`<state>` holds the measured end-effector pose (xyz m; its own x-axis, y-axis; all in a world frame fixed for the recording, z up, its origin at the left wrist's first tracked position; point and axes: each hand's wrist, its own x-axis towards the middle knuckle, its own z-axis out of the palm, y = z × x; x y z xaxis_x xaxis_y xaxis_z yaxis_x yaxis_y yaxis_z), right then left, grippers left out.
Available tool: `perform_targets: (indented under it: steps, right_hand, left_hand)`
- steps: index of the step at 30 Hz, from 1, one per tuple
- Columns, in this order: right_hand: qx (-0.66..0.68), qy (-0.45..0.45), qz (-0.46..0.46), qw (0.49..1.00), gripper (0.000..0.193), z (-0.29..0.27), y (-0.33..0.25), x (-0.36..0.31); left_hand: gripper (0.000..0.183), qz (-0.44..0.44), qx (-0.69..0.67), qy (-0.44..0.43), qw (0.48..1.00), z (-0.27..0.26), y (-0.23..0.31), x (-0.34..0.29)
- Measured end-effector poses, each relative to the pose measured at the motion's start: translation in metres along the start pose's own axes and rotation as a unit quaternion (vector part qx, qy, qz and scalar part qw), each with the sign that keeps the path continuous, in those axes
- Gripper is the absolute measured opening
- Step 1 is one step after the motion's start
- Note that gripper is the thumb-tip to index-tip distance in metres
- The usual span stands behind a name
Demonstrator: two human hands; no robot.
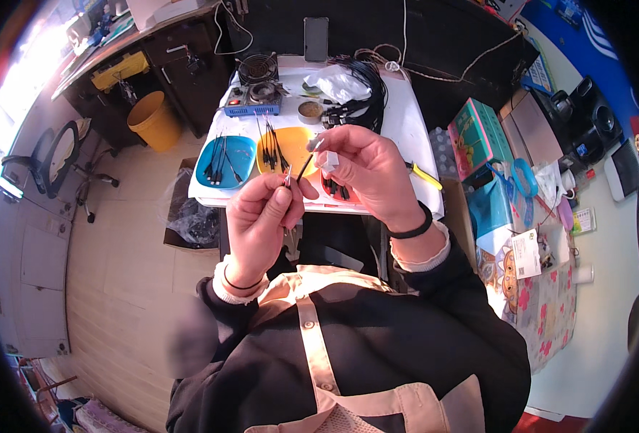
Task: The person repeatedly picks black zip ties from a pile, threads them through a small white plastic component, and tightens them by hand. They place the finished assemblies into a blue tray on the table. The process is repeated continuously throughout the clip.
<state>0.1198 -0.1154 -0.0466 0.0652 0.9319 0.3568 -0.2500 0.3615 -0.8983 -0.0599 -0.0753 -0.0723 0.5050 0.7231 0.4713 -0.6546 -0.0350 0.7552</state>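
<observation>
My left hand (262, 216) is closed in a pinch, with thin, light-coloured tips poking up past the thumb; I cannot make out whether they are wire ends or a tool. Between my two hands slants a short black cable (306, 167), its upper end at the fingers of my right hand (368, 167). That hand is closed too, with a small white piece (328, 162) by its thumb and forefinger. Beneath the hands stand a blue tray (209, 160) and a yellow tray (305, 137), both with black cables in them. A red-orange tray (353, 200) with black connectors is partly hidden by my right hand.
On the white table (406, 123) are a blue device with a round top (252, 101), a small round tin (310, 111), a bundle of black cables (370, 86) and a yellow-handled tool (426, 175). An open box (190, 238) stands on the floor at left, boxes at right.
</observation>
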Motion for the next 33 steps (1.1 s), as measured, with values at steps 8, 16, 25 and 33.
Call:
perform_targets:
  steps: [8, 16, 25, 33]
  right_hand:
    - [-0.1, 0.011, -0.021, 0.995, 0.012, 0.0, 0.004, -0.009]
    - [-0.246, 0.018, -0.058, 0.967, 0.006, 0.008, 0.01, -0.014]
    - [-0.009, 0.008, 0.011, 1.0, 0.017, 0.003, 0.014, -0.014]
    - [0.046, 0.026, 0.043, 0.998, 0.015, -0.001, 0.02, -0.019]
  left_hand:
    - [0.015, -0.076, 0.026, 0.057, 0.995, -0.001, -0.005, 0.0]
    - [0.016, -0.075, 0.147, 0.064, 0.984, 0.005, -0.009, 0.0]
    - [0.016, -0.113, 0.059, 0.079, 0.989, 0.007, -0.01, -0.003]
    - [0.015, -0.12, 0.072, 0.105, 0.985, 0.016, -0.008, -0.005]
